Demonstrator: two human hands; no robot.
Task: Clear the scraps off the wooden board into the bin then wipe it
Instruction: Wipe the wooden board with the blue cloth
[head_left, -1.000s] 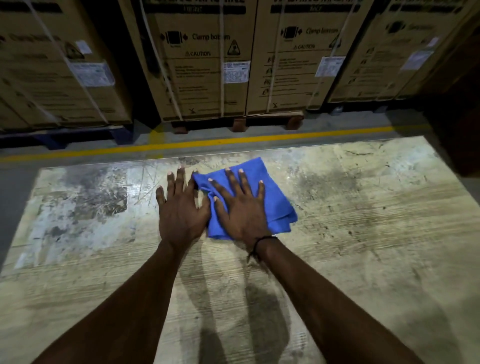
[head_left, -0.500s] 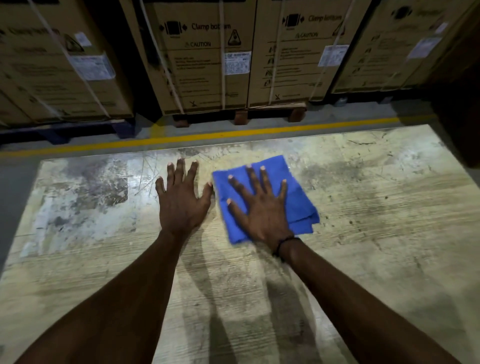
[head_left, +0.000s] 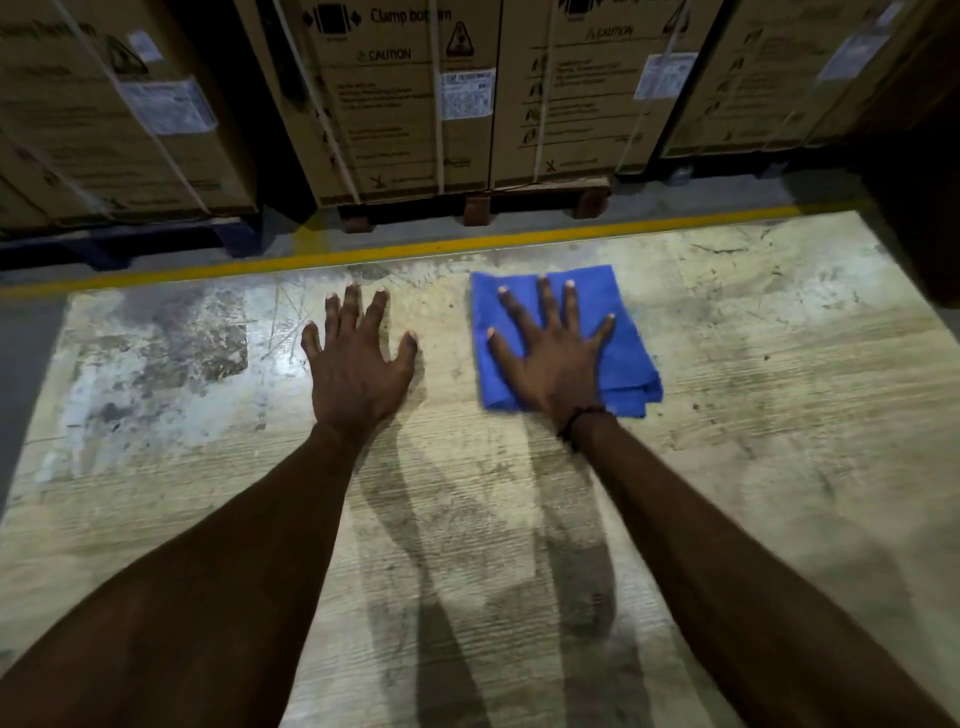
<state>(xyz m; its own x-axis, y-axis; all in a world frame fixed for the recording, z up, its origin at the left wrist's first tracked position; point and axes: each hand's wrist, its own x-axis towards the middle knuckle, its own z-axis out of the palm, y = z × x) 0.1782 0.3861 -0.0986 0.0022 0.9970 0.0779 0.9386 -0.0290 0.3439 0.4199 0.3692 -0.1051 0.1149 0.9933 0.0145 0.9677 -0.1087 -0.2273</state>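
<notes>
Folded blue cloth (head_left: 628, 353) lies flat on the scuffed, stained wooden board (head_left: 753, 467).

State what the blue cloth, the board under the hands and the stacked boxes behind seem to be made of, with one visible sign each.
Blue cloth: soft woven or microfibre fabric, matte; it lies folded in layers.
Board: apparently wood, worn and stained, with fine parallel grain lines and scratches.
Boxes: brown corrugated cardboard, probably, printed and strapped.

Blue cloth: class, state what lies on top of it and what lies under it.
On the blue cloth, the right hand presses flat. The wooden board lies under it; that covered patch is hidden.
</notes>
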